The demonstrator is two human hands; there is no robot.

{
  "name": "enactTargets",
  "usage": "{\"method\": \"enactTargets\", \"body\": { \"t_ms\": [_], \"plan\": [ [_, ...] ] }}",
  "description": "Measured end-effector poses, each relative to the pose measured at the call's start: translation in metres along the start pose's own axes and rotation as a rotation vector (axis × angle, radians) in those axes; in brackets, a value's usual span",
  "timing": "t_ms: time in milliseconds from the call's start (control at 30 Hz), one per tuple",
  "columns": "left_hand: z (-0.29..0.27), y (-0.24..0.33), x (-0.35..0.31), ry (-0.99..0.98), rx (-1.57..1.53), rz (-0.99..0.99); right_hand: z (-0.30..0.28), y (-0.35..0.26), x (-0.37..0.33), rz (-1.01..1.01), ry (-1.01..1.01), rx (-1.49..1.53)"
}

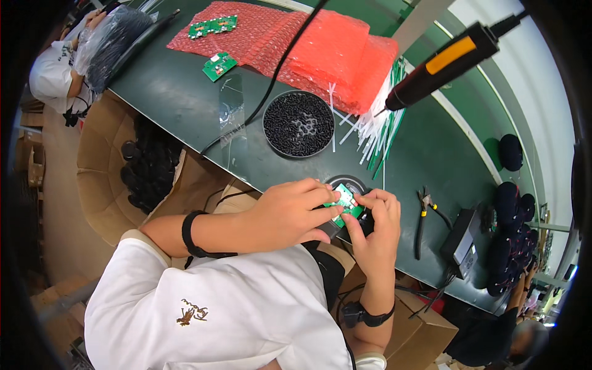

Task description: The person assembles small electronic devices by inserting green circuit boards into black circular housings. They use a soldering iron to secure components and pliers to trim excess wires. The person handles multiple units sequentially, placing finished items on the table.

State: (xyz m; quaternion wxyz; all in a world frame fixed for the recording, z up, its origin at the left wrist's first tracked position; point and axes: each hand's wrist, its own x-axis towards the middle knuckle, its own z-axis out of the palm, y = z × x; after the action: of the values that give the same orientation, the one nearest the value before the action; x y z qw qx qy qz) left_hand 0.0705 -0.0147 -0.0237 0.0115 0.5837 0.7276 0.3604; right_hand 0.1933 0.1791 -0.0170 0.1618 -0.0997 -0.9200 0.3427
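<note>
A small green circuit board [350, 208] lies between my hands, over a black round housing [353, 181] at the bench's front edge. My left hand [296, 213] reaches in from the left, its fingertips pressed on the board's left side. My right hand [377, 229] pinches the right side of the board with thumb and forefinger. Part of the housing is hidden under the board and my fingers. Just beyond my hands stands a round dish [298, 124] full of small black screws or pins, with a few silvery ones on top.
An electric screwdriver [435, 66] hangs at the upper right. Red bubble wrap [246, 31], loose green circuit boards [219, 66] and white and green strips [383, 132] lie on the green bench [172, 68]. Pliers [423, 216] and a black box [462, 243] are at right; a carton [102, 166] stands left.
</note>
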Motion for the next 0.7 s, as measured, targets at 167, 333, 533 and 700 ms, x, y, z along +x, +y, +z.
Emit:
{"method": "enactTargets", "body": {
  "t_ms": [167,333,533,700],
  "plan": [
    [-0.018,-0.012,0.006,-0.032,-0.162,-0.041,-0.033,-0.007,0.025,0.079,-0.212,0.017],
    [-0.051,-0.06,0.035,0.178,0.193,-0.263,-0.038,-0.004,0.106,0.002,0.243,0.239],
    [-0.049,-0.082,0.049,0.073,0.354,-0.306,-0.026,-0.01,0.167,-0.137,0.245,0.775],
    [-0.049,-0.087,0.043,0.085,0.299,-0.241,-0.028,-0.019,0.15,-0.099,0.23,0.765]
  ]
}}
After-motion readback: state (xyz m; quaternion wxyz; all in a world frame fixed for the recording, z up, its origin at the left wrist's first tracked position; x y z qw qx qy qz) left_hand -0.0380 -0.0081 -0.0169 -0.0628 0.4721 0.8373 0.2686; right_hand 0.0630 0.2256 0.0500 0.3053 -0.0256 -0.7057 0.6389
